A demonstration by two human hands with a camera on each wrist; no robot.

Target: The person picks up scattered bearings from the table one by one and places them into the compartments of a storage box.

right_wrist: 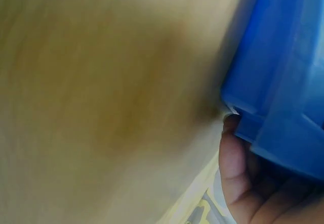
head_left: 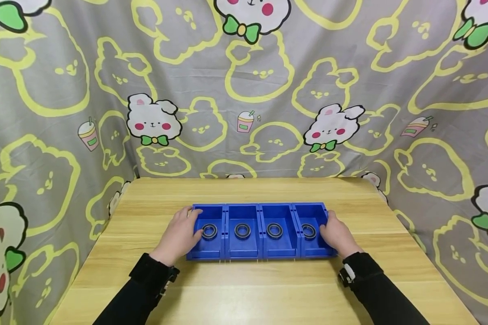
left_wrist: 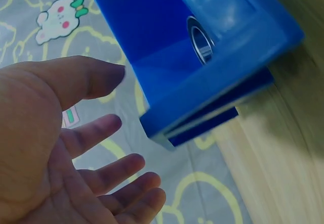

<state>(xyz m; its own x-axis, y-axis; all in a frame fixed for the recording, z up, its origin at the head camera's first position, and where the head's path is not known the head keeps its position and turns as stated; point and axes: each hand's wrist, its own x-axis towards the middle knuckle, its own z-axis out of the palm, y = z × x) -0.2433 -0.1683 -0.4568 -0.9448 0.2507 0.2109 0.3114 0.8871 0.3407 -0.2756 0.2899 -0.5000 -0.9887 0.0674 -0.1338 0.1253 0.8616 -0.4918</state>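
Several blue plastic storage bins (head_left: 244,254) stand side by side in a row on the table. Each holds one ring-shaped bearing (head_left: 242,231), dark with a metal inner ring, lying flat on its floor. At the row's left end is my left hand (head_left: 180,235); in the left wrist view its thumb and fingers are spread apart beside the end bin (left_wrist: 167,57), with a gap showing. My right hand (head_left: 340,234) grips the right end bin (right_wrist: 283,82), thumb over the side wall into it and fingers curled under its edge.
The light wood table (head_left: 244,289) reaches to a grey patterned curtain (head_left: 268,113) at the back and both sides. The bins sit around the table's middle, with bare wood in front of and behind them.
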